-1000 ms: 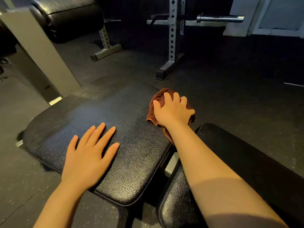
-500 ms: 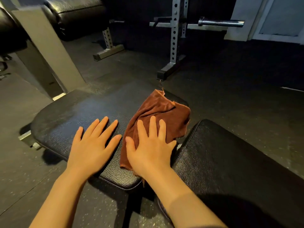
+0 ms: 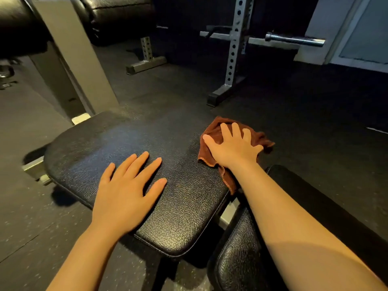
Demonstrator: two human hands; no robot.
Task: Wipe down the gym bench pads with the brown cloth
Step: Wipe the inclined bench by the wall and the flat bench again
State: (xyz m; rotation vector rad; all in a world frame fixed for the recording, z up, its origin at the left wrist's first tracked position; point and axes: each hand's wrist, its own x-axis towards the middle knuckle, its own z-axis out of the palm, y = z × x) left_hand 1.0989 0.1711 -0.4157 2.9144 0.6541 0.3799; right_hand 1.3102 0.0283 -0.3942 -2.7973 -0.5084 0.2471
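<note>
Head view, items listed from left to right, each placed against the seat pad (image 3: 134,148), a black textured bench cushion lying flat across the middle of the frame.

1. Grey slanted post (image 3: 71,53): beyond the seat pad's far left corner, rising toward the upper left.
2. Black roller pads (image 3: 117,15): well beyond the seat pad, upper left, on a perforated steel stand.
3. Left hand (image 3: 128,192): flat on the seat pad's near half, palm down, fingers straight and spread, holding nothing.
4. Brown cloth (image 3: 212,152): bunched on the seat pad's far right corner, one hemmed edge trailing down the pad's right side toward the gap.
5. Right hand (image 3: 233,145): on top of the brown cloth, fingers spread and bent a little over the bunched fabric, pressing it to the seat pad; whether they pinch it cannot be told. The forearm runs back across the gap to the right.
6. Rack upright (image 3: 235,45): perforated steel, well beyond the seat pad's far right corner, foot on the dark rubber floor (image 3: 315,114).
7. Barbell sleeve (image 3: 294,39): on the rack, right of the upright.
8. Back pad (image 3: 241,259): black, just right of the seat pad across a narrow gap, under the right forearm.
</note>
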